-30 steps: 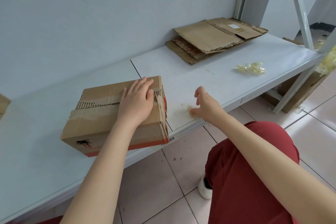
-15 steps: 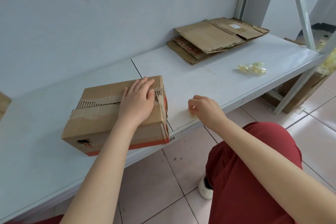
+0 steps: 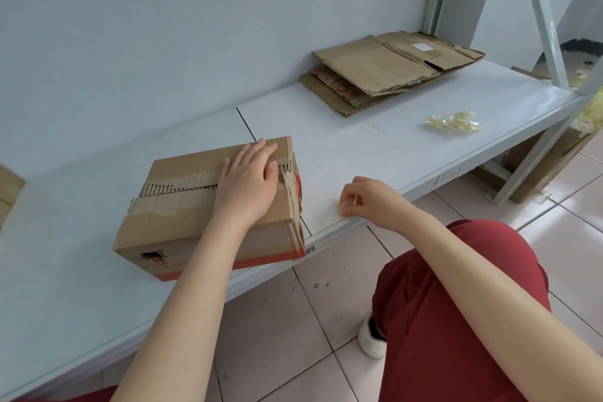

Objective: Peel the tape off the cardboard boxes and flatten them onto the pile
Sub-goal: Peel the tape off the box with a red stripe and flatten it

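Observation:
A closed cardboard box (image 3: 182, 206) with a torn strip along its top seam sits near the front edge of the white shelf (image 3: 375, 153). My left hand (image 3: 248, 183) lies flat on the box's top at its right end, fingers straight. To the right of the box, my right hand (image 3: 368, 201) is at the shelf's front edge, its fingers curled and pinching a small crumpled piece of clear tape (image 3: 342, 207). The pile of flattened cardboard (image 3: 385, 68) lies at the back right of the shelf against the wall.
A wad of crumpled clear tape (image 3: 453, 122) lies on the shelf's right part. Metal frame posts (image 3: 541, 16) rise at the right end. Another cardboard box's corner (image 3: 8, 192) shows at the far left. My red-trousered knee (image 3: 456, 287) is over the tiled floor.
My right hand went from spread fingers on the shelf to curled fingers pinching the bit of tape at the front edge. The left hand and box stayed put.

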